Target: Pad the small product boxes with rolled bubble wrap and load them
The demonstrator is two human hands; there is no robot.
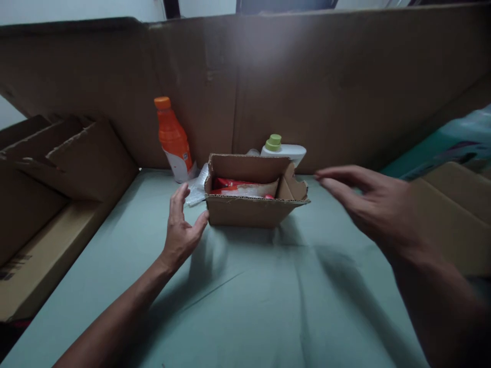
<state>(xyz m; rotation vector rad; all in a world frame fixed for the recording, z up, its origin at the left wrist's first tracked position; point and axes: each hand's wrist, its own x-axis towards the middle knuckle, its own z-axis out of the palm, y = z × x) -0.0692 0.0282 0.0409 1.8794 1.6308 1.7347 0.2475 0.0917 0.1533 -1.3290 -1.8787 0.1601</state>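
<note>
On the green desk (261, 312), the wide, empty left hand (180, 236) has the box (241, 212) just rightward; the half-open right hand (378, 204) hovers apart. One-sided pushing could tip the box.

Half hidden, blurred, cut off
The right hand (366, 202) is blurred. Between it and the left hand (182, 232), the box (245, 212) hides lower parts of the red packet (245, 188) and white bottle (289, 151). Right of the right hand, the edge crops the teal container (433, 143); left of the left, a carton's (57, 240) print is illegible.
</note>
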